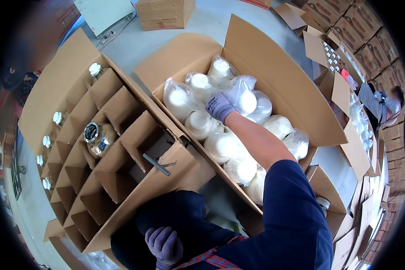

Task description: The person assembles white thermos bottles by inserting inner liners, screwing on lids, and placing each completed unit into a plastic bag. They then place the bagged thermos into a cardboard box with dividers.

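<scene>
Head view, looking down: a person in a dark blue top and grey knit gloves works between two open cardboard cartons on a pale floor. The right hand (219, 107) reaches into the larger carton (283, 85), fingers curled down onto a clear plastic bag (240, 95) wrapped round one of the white-capped jars — closed on the bag's top, as far as the angle shows, though the fingertips are hidden. The bagged jars (198, 123) fill that carton, standing more or less upright with caps up; the nearest ones lie directly under and just left of the hand, others toward the person along the forearm.

To the left of the large carton, touching it, sits the divider box (121, 130), its cardboard cells mostly vacant. One unwrapped glass jar (96, 138) with a metal lid leans tilted in a cell near its middle, and a row of white-lidded jars (47, 155) lines its far left edge. A grey utility knife (156, 164) lies on the flap nearest the large carton.

The left hand (164, 245) rests low on the person's knee, loosely curled, holding nothing — well apart from both cartons, so the right hand is much the nearer to the jars.
</scene>
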The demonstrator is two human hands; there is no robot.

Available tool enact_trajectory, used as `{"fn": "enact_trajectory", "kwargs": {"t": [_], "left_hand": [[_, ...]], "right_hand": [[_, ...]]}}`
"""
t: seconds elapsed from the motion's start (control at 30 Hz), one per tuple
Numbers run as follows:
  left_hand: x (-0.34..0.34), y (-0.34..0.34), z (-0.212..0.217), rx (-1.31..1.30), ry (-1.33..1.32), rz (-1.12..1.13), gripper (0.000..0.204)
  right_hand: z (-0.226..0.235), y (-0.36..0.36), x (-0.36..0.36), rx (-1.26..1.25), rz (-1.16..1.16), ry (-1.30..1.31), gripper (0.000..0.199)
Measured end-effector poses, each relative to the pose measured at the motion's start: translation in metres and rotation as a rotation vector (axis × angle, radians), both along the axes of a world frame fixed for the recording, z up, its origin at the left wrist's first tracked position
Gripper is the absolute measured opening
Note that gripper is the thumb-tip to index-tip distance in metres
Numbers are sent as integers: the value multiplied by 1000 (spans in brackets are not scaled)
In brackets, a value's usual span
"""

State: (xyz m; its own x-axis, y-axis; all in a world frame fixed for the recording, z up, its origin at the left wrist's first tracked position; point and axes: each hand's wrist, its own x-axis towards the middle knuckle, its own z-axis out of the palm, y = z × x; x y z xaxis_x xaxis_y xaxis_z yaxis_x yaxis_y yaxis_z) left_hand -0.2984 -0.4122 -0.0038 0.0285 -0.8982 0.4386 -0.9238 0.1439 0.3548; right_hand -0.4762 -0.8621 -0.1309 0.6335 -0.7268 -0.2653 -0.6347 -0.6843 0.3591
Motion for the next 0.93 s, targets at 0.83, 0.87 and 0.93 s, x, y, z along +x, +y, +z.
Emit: {"fn": "enact_trajectory", "kwargs": {"t": [0.83,0.87,0.93], "left_hand": [[19,6,-14,45,30,-18,20],[21,7,-17,51,48,-11,20],[24,9,-21,48,81,-15,20]], "right_hand": [[-85,-56,14,167,-184,-298,46],[-56,-52,17,195,-162,-457,52],[1,-38,7,297,-216,-878,58]]}}
